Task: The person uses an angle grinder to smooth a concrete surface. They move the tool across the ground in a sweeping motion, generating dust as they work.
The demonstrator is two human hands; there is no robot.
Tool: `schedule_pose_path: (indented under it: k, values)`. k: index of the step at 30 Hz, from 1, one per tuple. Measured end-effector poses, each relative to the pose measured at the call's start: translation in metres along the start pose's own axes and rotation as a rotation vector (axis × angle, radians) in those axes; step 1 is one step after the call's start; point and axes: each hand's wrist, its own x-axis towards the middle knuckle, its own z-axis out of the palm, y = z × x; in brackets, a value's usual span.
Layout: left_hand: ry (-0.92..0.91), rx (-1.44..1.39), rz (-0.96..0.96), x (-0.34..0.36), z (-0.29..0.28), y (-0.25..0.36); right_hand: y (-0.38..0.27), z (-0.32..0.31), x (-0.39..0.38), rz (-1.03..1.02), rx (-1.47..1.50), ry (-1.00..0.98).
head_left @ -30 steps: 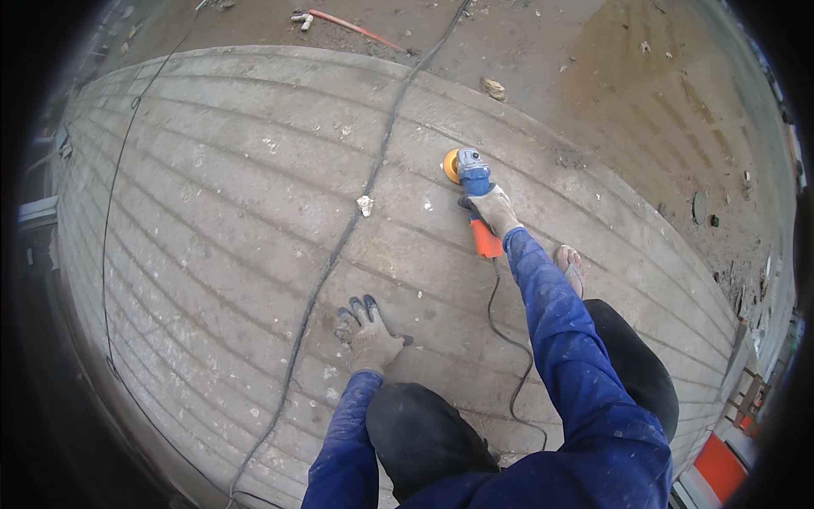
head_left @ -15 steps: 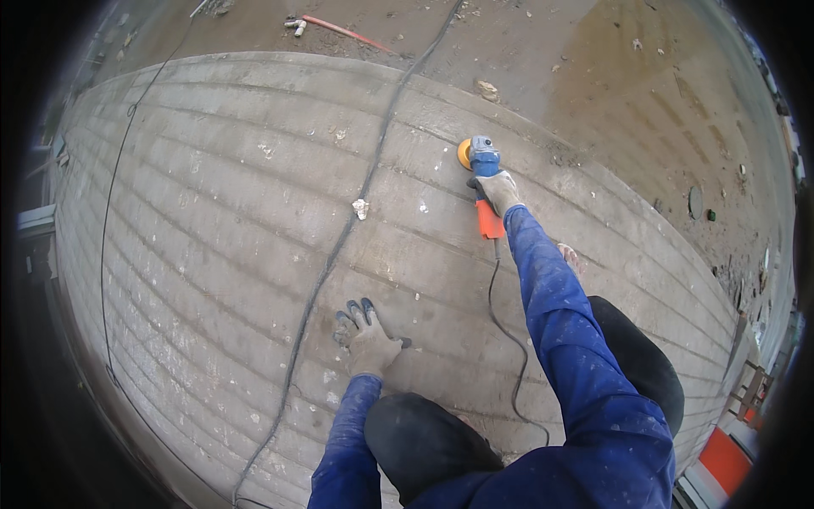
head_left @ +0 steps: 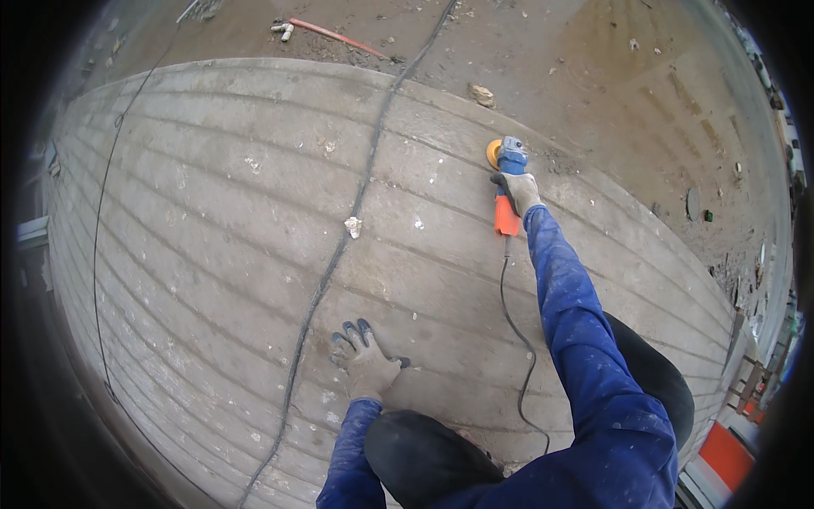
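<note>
My gloved right hand (head_left: 521, 192) is wrapped round the body of a blue and orange angle grinder (head_left: 512, 163), out ahead to the right. Its yellow disc (head_left: 493, 153) faces left, at the grey grooved concrete surface (head_left: 458, 212); whether the disc touches the surface I cannot tell. A dark power cord (head_left: 527, 343) trails from the orange rear end back toward my knees. My left hand (head_left: 368, 360), in a grey glove with dark fingertips, lies flat on the concrete with its fingers spread, holding nothing.
A thick black cable (head_left: 337, 246) runs lengthwise left of the grinder, with a whitish lump (head_left: 353, 226) beside it. Another thin cable (head_left: 99, 220) lies far left. Beyond the slab's edge are muddy ground (head_left: 585, 110), a stone (head_left: 482, 95) and a red pipe (head_left: 335, 37).
My right hand has carried the grinder a little to the right along the slab. My left hand stays planted on the concrete, while the view has shifted slightly.
</note>
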Motion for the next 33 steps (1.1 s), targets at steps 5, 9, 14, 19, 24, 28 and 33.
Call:
schedule_pose_path:
  k: [5,9,14,19,24,28,33]
  values:
    - [-0.016,-0.041,-0.003,0.005,0.001,-0.002,-0.067,0.064,-0.013,-0.100,-0.176,-0.046]
    - [-0.048,-0.033,-0.009,0.005,0.001,0.006,-0.073,0.092,0.016,-0.180,-0.253,-0.103]
    - [-0.087,0.001,-0.051,0.005,-0.006,0.011,-0.092,0.093,0.011,-0.135,-0.378,-0.147]
    - [-0.074,0.024,-0.048,0.004,-0.007,0.016,-0.052,0.021,0.055,-0.068,-0.289,-0.054]
    - [-0.030,0.052,-0.052,0.006,0.006,0.007,-0.015,-0.041,0.067,-0.049,-0.109,0.102]
    - [-0.013,0.070,-0.055,0.008,0.007,0.006,0.031,-0.094,0.068,0.066,0.039,0.163]
    - [-0.025,0.046,-0.031,0.005,0.000,0.012,0.095,-0.125,0.039,0.101,0.224,0.311]
